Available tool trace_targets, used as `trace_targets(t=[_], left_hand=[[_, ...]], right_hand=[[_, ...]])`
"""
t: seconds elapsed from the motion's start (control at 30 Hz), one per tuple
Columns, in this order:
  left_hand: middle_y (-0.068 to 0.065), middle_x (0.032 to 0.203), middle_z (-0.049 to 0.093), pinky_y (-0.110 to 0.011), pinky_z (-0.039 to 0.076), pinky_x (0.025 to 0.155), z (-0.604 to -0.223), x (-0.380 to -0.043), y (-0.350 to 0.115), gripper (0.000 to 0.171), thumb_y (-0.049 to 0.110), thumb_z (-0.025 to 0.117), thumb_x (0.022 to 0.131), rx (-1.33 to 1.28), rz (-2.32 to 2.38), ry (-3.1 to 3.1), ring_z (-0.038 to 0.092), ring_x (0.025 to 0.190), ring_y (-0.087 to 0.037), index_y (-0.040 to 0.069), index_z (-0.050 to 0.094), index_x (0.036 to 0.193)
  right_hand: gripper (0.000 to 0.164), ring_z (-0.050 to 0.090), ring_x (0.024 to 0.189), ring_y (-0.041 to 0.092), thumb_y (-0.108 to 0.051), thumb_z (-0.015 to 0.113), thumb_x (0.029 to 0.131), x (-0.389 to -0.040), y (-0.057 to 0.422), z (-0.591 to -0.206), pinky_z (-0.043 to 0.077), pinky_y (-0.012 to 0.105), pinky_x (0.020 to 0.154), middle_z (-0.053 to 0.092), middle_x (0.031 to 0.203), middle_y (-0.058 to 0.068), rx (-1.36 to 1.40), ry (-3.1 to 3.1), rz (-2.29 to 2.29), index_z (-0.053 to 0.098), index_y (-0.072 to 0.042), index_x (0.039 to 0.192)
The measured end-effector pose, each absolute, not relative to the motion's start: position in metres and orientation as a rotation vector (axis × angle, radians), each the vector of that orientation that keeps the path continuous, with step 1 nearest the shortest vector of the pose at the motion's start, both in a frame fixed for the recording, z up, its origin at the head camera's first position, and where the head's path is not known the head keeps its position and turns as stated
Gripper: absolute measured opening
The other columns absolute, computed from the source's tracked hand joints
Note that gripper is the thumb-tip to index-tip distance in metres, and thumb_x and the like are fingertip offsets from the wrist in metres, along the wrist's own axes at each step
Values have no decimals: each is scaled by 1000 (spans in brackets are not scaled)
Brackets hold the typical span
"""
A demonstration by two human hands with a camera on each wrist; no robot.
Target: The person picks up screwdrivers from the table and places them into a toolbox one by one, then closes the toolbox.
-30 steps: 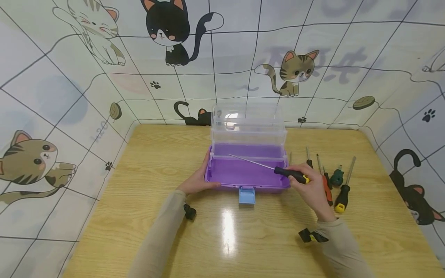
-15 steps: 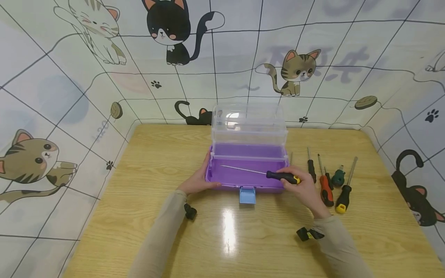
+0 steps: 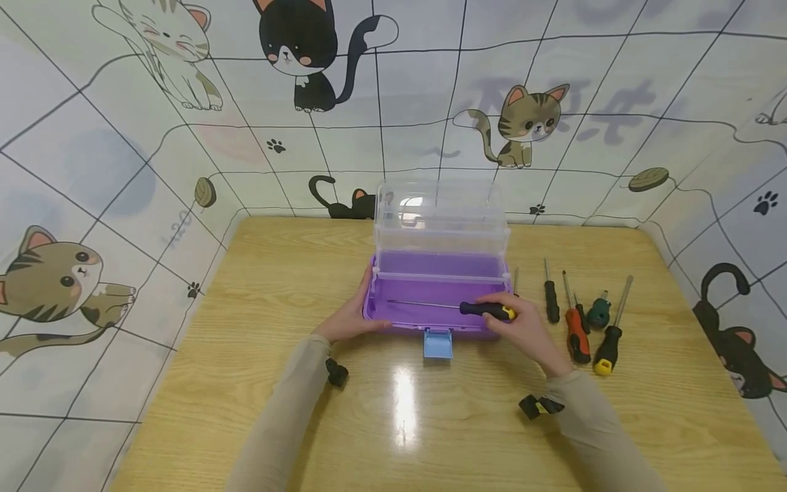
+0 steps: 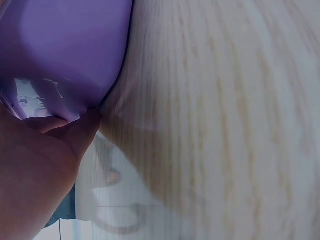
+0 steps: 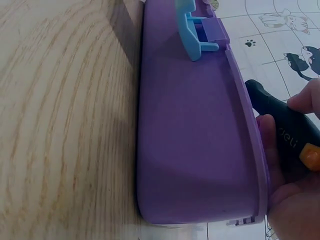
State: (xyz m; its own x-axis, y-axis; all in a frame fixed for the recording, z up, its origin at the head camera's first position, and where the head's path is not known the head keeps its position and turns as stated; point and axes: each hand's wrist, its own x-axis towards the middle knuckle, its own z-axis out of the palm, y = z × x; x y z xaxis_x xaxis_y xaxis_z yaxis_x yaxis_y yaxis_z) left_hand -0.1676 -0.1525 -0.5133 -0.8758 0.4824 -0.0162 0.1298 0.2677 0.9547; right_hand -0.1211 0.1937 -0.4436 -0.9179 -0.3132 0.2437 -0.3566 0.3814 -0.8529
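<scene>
In the head view a purple toolbox (image 3: 412, 290) stands on the table with its clear lid (image 3: 439, 212) raised at the back. My left hand (image 3: 347, 320) grips its left end, thumb along the front and fingers round the side. My right hand (image 3: 519, 326) holds a black-and-yellow screwdriver (image 3: 482, 310) by its handle, thumb and fingers on opposite sides. Its thin shaft lies low over the box interior, pointing left; whether it touches the bottom I cannot tell. In the right wrist view the handle (image 5: 280, 115) is just beyond the box's front rim.
Right of the box lie a black screwdriver (image 3: 551, 301), a red-and-black one (image 3: 577, 335), a stubby green one (image 3: 599, 311) and a black-and-yellow one (image 3: 607, 352). A blue latch (image 3: 438, 344) hangs at the box's front. A cat-printed wall covering (image 3: 418, 147) borders the wooden table (image 3: 277, 273).
My right hand has moved left and lowered the screwdriver, its shaft going from slanted to nearly level over the box. My left hand has stayed on the box's left end.
</scene>
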Motion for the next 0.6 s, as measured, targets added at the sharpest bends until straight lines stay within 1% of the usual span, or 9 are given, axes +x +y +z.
trace_targets(t=[0.07, 0.13, 0.2, 0.3, 0.37, 0.43, 0.6], left_hand=[[7, 159, -15, -46, 11, 114, -513, -168, -152, 129, 17, 84, 75, 559, 1635, 2247, 1, 145, -22, 50, -17, 147], [7, 159, -15, -46, 11, 114, -514, -168, -152, 129, 19, 85, 75, 565, 1632, 2252, 2, 145, -22, 50, -17, 147], [7, 159, -15, -46, 12, 114, -514, -168, -152, 129, 21, 85, 75, 566, 1631, 2251, 3, 145, -22, 51, -17, 147], [6, 159, -15, -47, 12, 114, -514, -168, -152, 129, 22, 85, 75, 570, 1632, 2253, 3, 145, -23, 50, -18, 147], [6, 159, -15, -47, 12, 114, -514, -168, -152, 129, 22, 85, 75, 568, 1632, 2250, 3, 145, -23, 49, -18, 148], [6, 159, -14, -46, 12, 114, -514, -168, -152, 129, 22, 85, 75, 564, 1638, 2242, 3, 145, -22, 48, -18, 148], [6, 159, -13, -44, 14, 114, -515, -168, -152, 129, 20, 85, 75, 563, 1649, 2230, 6, 144, -22, 50, -17, 147]], right_hand=[[23, 46, 65, 11, 7, 67, 84, -126, 196, -453, 36, 24, 51, 67, 100, 19, 642, -2579, 1607, 69, 5, 107], [24, 42, 58, 9, 6, 68, 84, -131, 198, -461, 34, 24, 47, 67, 99, 18, 651, -2599, 1607, 70, 3, 107], [25, 38, 53, 8, 3, 69, 85, -135, 200, -467, 33, 24, 43, 67, 100, 16, 652, -2634, 1606, 70, -1, 109], [25, 43, 57, 10, -1, 71, 85, -140, 201, -466, 35, 24, 45, 68, 102, 12, 719, -2703, 1555, 71, -5, 110], [26, 49, 64, 13, -3, 71, 85, -142, 200, -464, 39, 25, 49, 68, 103, 11, 797, -2746, 1499, 71, -6, 110], [26, 52, 74, 16, -3, 71, 85, -144, 199, -463, 43, 25, 55, 68, 104, 11, 871, -2781, 1438, 71, -6, 111], [27, 55, 80, 18, -1, 69, 84, -148, 197, -461, 47, 28, 63, 67, 105, 13, 927, -2854, 1358, 70, -4, 111]])
